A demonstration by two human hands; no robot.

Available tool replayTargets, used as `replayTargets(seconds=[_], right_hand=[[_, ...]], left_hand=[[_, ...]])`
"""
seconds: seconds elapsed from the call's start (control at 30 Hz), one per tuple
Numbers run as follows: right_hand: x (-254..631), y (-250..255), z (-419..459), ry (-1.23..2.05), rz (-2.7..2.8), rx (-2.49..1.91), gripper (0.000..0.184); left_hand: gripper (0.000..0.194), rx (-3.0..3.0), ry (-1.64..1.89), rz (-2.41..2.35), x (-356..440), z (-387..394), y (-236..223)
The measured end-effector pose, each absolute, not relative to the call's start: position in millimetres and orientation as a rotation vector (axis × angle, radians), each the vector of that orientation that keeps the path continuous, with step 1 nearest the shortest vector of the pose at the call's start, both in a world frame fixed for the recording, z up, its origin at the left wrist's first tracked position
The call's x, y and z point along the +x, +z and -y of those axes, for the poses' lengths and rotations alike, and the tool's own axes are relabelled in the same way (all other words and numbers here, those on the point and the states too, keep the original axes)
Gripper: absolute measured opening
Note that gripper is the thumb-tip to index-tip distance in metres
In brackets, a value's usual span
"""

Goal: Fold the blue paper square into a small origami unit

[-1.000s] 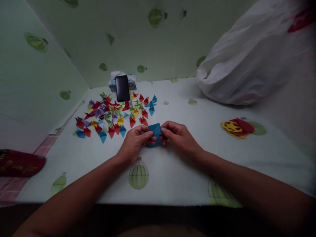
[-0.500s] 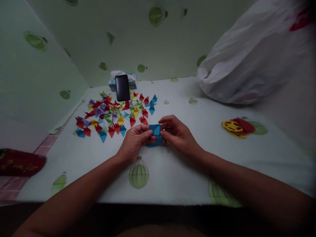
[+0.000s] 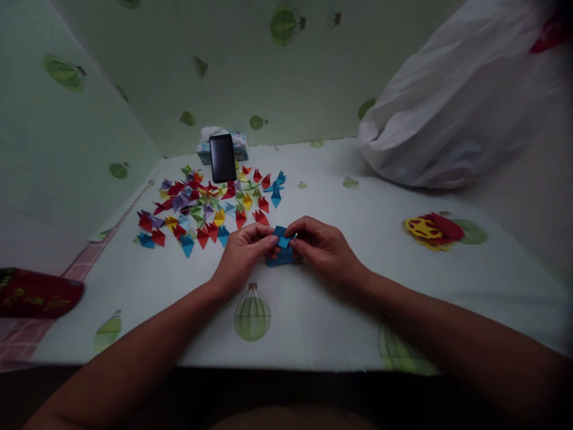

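A small folded blue paper [image 3: 282, 246] lies between my two hands at the middle of the table. My left hand [image 3: 244, 254] pinches its left side with thumb and fingers. From the right, my right hand [image 3: 323, 248] grips it, fingers curled over the top fold. Most of the paper is covered by my fingers. Behind my hands spreads a pile of folded paper pieces [image 3: 206, 206] in red, blue, yellow, purple and green.
A black phone [image 3: 222, 157] leans on a tissue box [image 3: 239, 143] at the back. A big white plastic bag [image 3: 452, 101] fills the right rear. A red and yellow paper stack [image 3: 432, 230] lies right. A dark red object [image 3: 38, 292] sits far left.
The visible part of the blue paper has shrunk as my fingers folded it down. My right hand lifted slightly, then closed back over the paper.
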State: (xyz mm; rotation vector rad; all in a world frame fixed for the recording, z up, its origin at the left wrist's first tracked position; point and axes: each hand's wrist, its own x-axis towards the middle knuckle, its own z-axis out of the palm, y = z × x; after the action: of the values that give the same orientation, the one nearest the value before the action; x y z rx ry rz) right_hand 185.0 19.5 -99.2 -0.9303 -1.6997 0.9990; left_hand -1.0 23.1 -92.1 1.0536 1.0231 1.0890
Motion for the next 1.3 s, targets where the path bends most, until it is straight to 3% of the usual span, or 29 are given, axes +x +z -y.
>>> replayTargets(seconds=[0.23,0.7,1.3], right_hand=[[188.2,-102.6,-24.8,0.824,1.781,-0.826,0.006],[188.7,-102.5,-26.3,0.776,1.82,-0.691,0.008],[183.4,-97.6,-14.3,0.854,1.707,-0.966,0.009]], left_hand=[[0.028,1.095,1.085,-1.017,-2.8,-24.0,-94.3],[0.024,1.105,1.06,-0.944,-6.1,-27.6,-95.0],[0.025,1.054,1.083,-0.912,0.2,-20.3,-93.1]])
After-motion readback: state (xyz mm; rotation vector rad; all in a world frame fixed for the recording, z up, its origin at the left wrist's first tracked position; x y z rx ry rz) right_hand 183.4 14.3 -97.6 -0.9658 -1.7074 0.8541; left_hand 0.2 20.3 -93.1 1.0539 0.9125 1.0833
